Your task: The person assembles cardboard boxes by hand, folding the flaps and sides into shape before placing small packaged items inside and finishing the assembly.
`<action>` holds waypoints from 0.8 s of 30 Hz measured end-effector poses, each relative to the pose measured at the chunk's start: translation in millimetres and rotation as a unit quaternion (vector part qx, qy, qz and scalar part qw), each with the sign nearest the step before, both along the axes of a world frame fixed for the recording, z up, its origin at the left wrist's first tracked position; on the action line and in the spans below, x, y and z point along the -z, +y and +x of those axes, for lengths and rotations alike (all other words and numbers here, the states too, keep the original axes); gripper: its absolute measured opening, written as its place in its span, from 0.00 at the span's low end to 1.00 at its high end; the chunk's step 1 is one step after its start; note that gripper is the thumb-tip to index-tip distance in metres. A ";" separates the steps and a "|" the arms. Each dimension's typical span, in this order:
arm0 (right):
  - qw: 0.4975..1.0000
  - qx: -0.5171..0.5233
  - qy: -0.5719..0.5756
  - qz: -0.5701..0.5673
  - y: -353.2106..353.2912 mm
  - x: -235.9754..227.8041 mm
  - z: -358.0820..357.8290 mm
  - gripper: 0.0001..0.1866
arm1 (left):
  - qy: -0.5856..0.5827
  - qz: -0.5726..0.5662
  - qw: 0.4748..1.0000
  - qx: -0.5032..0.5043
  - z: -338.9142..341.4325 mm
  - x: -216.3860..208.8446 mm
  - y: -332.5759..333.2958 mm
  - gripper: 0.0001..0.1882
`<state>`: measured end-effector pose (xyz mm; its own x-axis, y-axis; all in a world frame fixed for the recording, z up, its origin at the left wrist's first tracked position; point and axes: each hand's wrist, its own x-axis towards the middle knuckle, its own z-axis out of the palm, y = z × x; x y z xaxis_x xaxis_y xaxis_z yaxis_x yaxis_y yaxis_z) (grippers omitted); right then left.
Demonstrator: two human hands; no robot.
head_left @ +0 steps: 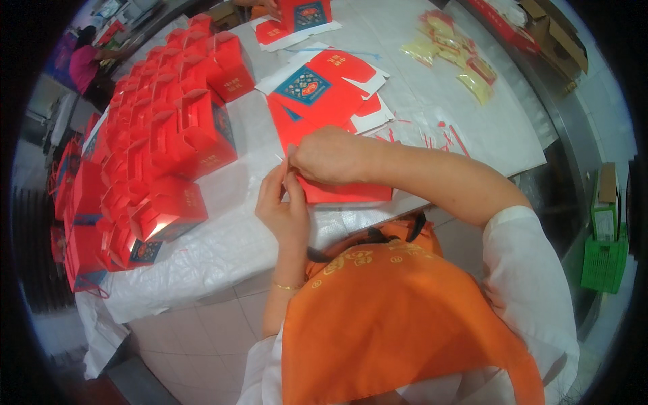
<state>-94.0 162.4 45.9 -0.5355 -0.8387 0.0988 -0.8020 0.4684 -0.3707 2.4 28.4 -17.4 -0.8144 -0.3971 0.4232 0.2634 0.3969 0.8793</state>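
Note:
A flat red cardboard box blank lies at the near edge of the white-covered table. My right hand pinches its left edge from above, with a thin strip sticking up at the fingertips. My left hand grips the same edge from below, fingers meeting those of the right hand. Just beyond lies a stack of unfolded red box blanks with a blue square panel on top.
Several folded red boxes crowd the table's left side. Clear packets of yellow and red items lie far right, thin red strips nearby. Another person's hand works at the far end. A green crate stands on the floor at right.

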 end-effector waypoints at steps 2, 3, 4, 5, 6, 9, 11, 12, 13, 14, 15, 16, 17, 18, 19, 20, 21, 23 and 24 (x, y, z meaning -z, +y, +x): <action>1.000 0.009 -0.010 0.022 -2.1 -1.8 0.1 0.10 | 0.006 -0.020 1.000 -0.004 0.5 -0.3 -0.1 0.13; 0.999 0.014 -0.015 0.033 -3.2 -1.8 0.3 0.11 | 0.010 -0.034 0.999 -0.007 -0.2 0.0 -0.6 0.13; 0.999 0.016 -0.009 0.032 -4.0 0.0 0.2 0.11 | 0.015 -0.048 0.999 -0.009 -1.0 0.0 -0.5 0.13; 0.999 0.017 -0.003 0.030 -4.7 3.0 0.0 0.11 | 0.015 -0.056 0.998 -0.013 -0.6 0.2 0.1 0.13; 0.999 0.019 0.003 0.029 -4.7 4.9 -0.1 0.11 | 0.015 -0.065 0.998 -0.016 0.2 0.6 1.0 0.13; 0.999 0.029 -0.021 0.039 -6.6 -0.9 3.2 0.12 | 0.054 -0.107 0.992 -0.036 -2.6 7.0 2.4 0.13; 0.998 0.037 -0.034 0.027 -4.9 2.7 1.5 0.12 | 0.074 -0.132 0.988 -0.037 -3.5 7.6 5.7 0.13; 0.998 0.040 -0.040 0.021 -4.1 4.0 0.6 0.12 | 0.074 -0.141 0.987 -0.032 -2.3 4.9 8.3 0.13; 0.998 0.043 -0.047 0.027 -2.3 2.5 -0.6 0.12 | 0.074 -0.148 0.986 -0.027 -2.2 2.1 10.2 0.13; 0.997 0.045 -0.054 0.033 -0.3 -0.3 -1.6 0.12 | 0.052 -0.096 0.994 0.008 -0.9 -1.3 6.9 0.14; 0.996 0.048 -0.061 0.039 0.9 -1.9 -2.4 0.12 | 0.030 -0.043 0.998 0.042 1.3 -5.2 0.2 0.15; 0.996 0.049 -0.056 0.043 0.6 -0.5 -3.3 0.12 | 0.006 0.010 0.997 0.075 2.8 -7.4 -3.3 0.16; 0.996 0.050 -0.051 0.048 0.0 1.0 -4.1 0.11 | -0.002 0.000 0.997 0.071 3.5 -8.8 -0.7 0.17; 0.996 0.051 -0.046 0.051 -0.3 2.3 -4.8 0.10 | -0.011 -0.010 0.998 0.067 4.4 -9.6 4.6 0.18; 0.995 0.047 -0.051 0.067 -1.0 1.6 -5.7 0.10 | -0.019 -0.020 0.998 0.063 5.0 -10.6 7.8 0.19; 0.994 0.043 -0.056 0.082 -0.7 0.2 -6.5 0.10 | -0.005 -0.059 0.997 0.058 5.2 -11.0 9.6 0.19; 0.993 0.039 -0.061 0.096 0.2 -0.8 -7.0 0.10 | 0.008 -0.097 0.994 0.053 5.4 -11.1 11.0 0.19; 0.993 0.007 -0.102 0.060 8.9 -5.6 -7.1 0.12 | 0.015 -0.129 0.990 0.047 2.7 -11.9 10.6 0.20; 0.992 -0.008 -0.122 0.042 13.8 -7.9 -6.0 0.13 | 0.004 -0.125 0.991 0.048 5.6 -9.0 8.7 0.20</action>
